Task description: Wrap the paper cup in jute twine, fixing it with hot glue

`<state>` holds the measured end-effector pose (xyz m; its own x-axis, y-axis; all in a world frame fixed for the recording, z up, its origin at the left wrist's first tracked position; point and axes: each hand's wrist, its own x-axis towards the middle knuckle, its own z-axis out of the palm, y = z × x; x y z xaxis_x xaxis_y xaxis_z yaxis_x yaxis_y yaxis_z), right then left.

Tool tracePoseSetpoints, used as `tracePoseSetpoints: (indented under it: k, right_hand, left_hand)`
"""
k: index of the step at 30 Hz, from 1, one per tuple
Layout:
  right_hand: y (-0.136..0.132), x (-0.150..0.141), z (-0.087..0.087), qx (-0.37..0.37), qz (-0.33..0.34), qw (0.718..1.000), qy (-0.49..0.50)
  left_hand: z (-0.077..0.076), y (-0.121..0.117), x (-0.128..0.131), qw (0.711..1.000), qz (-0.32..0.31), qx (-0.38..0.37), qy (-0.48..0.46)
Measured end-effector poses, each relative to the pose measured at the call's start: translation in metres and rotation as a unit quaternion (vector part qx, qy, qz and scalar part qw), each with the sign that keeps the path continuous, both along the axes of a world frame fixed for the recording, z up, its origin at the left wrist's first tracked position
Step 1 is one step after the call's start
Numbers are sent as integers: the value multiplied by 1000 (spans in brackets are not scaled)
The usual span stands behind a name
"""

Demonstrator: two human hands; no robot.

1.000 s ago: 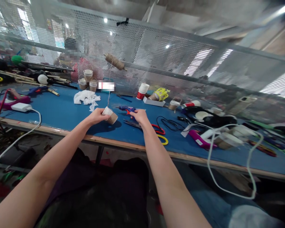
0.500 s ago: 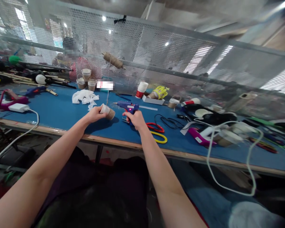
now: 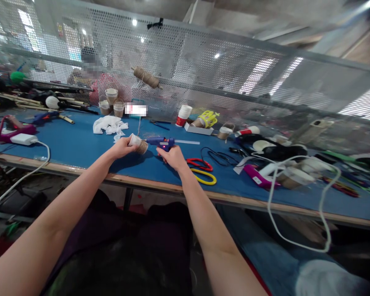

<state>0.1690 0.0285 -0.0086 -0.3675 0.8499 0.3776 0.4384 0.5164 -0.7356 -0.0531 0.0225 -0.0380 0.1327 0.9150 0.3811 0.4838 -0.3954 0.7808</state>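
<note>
My left hand [image 3: 123,147] is closed around a white paper cup [image 3: 141,146] that lies tilted on its side, its lower part wrapped in brown twine. Twine runs from the cup up to a spool [image 3: 146,77] on the mesh. In my right hand [image 3: 172,156] is a blue glue gun [image 3: 162,142], a clear glue stick [image 3: 187,142] poking from its back and a small red light on its side. The gun's nozzle is at the cup; whether it touches I cannot tell. Scissors [image 3: 206,176] with red and yellow handles lie beside my right wrist.
Crumpled white tissue [image 3: 108,126] and several twine-wrapped cups [image 3: 112,96] are at the back left. Red-and-white cups [image 3: 184,115] stand by the mesh panel [image 3: 228,70]. Purple power strips [image 3: 259,177] lie at both sides, a white cable [image 3: 269,213] hanging over the table edge. Another person sits behind the mesh.
My right hand has lifted the glue gun off the table and brought its nozzle left to the cup. The cup in my left hand has shifted slightly left.
</note>
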Motion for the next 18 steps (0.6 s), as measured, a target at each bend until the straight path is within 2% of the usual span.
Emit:
tracePoseSetpoints:
  k: [18]
  right_hand:
    - [-1, 0, -7, 69, -27, 996, -43]
  left_hand:
    - [-1, 1, -1, 1000, -10, 2, -6]
